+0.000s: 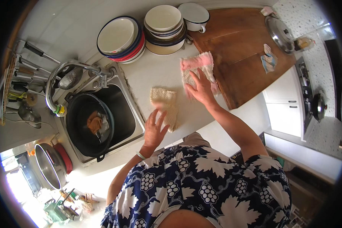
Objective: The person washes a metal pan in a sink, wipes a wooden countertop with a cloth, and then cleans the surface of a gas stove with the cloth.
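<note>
A folded cream dishcloth lies on the pale countertop, right of the sink. Over its lower left part is my left hand, fingers spread; whether the fingertips touch the cloth is hard to tell. A pink and white cloth rests flat beside the wooden board, partly hidden by my right hand. That hand's fingers are apart and appear to lie on the cloth without gripping it.
At left, a black pot sits in the steel sink under a curved faucet. Stacked bowls, more dishes and an enamel pot line the wall. The wooden board holds a crumpled cloth and metal lid.
</note>
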Available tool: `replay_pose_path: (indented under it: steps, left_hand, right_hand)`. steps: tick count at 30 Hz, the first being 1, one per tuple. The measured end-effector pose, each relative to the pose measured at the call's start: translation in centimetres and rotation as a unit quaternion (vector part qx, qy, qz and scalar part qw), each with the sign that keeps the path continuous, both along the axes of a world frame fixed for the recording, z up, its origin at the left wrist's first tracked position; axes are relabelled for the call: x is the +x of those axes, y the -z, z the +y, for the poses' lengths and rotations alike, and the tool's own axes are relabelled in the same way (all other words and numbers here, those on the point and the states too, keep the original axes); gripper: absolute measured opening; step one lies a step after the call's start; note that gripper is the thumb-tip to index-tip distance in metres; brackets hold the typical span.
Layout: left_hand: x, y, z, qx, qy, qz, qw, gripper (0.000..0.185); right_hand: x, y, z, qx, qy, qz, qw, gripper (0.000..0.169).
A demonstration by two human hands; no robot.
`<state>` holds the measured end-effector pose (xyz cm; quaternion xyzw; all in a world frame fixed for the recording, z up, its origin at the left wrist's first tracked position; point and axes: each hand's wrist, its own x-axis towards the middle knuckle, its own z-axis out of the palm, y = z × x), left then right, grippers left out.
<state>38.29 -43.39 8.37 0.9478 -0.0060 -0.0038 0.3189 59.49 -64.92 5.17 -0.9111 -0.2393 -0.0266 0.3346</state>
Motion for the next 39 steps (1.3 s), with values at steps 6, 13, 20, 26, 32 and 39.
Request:
replay_pose_path:
  steps: [6,13,20,26,32,39]
  left_hand:
    - [1.9,2.4,-4.7,0.106,-0.032,0.04,0.993,0.075]
    - [1.3,4.2,-5.8,0.129,-0.06,0.014,0.99,0.068]
    - [1.3,6.1,-5.8,0.174,-0.049,0.005,0.984,0.066]
    - [1.4,6.5,-5.1,0.142,-0.052,-0.008,0.988,0.067]
    - [5.4,6.0,-2.5,0.131,-0.004,-0.07,0.989,0.068]
    - [13.4,5.3,-1.0,0.134,-0.066,-0.08,0.986,0.051]
  right_hand:
    - [4.4,1.1,3.8,-0.124,0.056,-0.063,0.989,0.068]
    - [3.6,2.3,11.6,-0.033,-0.279,-0.092,0.955,0.049]
    - [7.0,4.2,19.9,0.126,-0.314,-0.185,0.923,0.026]
    - [4.2,5.0,10.0,-0.036,-0.302,-0.152,0.94,0.045]
    - [-4.0,6.0,-5.8,-0.088,-0.136,-0.093,0.982,0.044]
    - [-8.0,1.1,-9.9,0.152,0.098,0.258,0.949,0.037]
